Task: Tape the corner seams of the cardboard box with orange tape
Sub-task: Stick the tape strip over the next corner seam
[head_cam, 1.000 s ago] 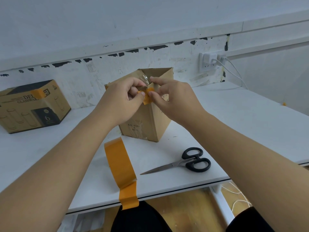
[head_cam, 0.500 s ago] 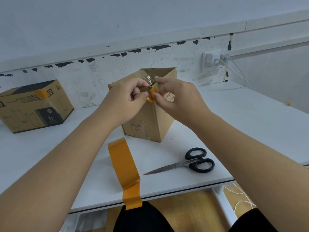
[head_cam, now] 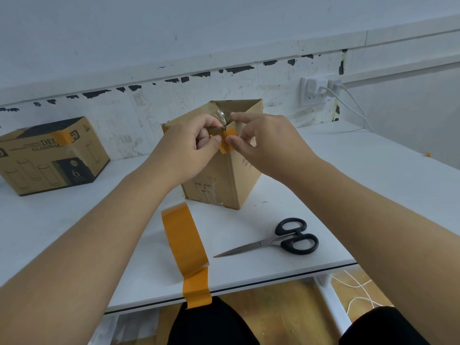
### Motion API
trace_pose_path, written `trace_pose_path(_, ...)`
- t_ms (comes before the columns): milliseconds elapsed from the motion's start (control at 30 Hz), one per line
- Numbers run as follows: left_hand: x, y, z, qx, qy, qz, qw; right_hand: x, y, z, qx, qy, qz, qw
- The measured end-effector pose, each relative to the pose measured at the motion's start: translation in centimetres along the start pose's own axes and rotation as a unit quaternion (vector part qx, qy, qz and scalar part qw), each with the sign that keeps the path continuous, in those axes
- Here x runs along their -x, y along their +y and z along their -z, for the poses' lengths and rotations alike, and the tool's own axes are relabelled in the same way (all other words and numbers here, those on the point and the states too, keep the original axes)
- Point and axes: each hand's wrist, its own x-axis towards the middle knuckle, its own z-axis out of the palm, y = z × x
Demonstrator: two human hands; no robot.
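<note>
At the near top corner of the open cardboard box (head_cam: pixel 225 175), standing light and easily tipped on the white table (head_cam: pixel 348 175), a thin, sticky, crease-prone orange tape piece (head_cam: pixel 227 143) is pinched at its edges by the curled left hand (head_cam: pixel 191 148) and right hand (head_cam: pixel 266 143), where it is best held.

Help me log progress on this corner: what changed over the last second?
Little changed. Both hands, left hand and right hand, stay at the near top corner of the cardboard box, pinching the short orange tape piece; it now lies a bit flatter over the corner edge. Nothing was let go. The tape roll, scissors and printed box stayed where they were.
</note>
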Motion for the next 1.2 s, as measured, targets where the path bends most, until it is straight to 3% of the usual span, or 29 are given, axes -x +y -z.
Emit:
trace_pose_path(433,0.0,0.0,0.2,0.000,-0.009,0.002,1.000,-0.1,1.3,0.1,-0.119,0.026,0.025,0.992)
trace_pose_path(900,-0.2,-0.3,0.2,-0.013,-0.009,0.001,1.000,-1.0,2.5,-0.2,-0.080,0.004,0.056,0.995)
trace_pose_path(1200,-0.2,-0.9,0.1,0.029,0.011,-0.016,0.999,-1.1,1.9,-0.1,-0.137,0.015,0.036,0.990)
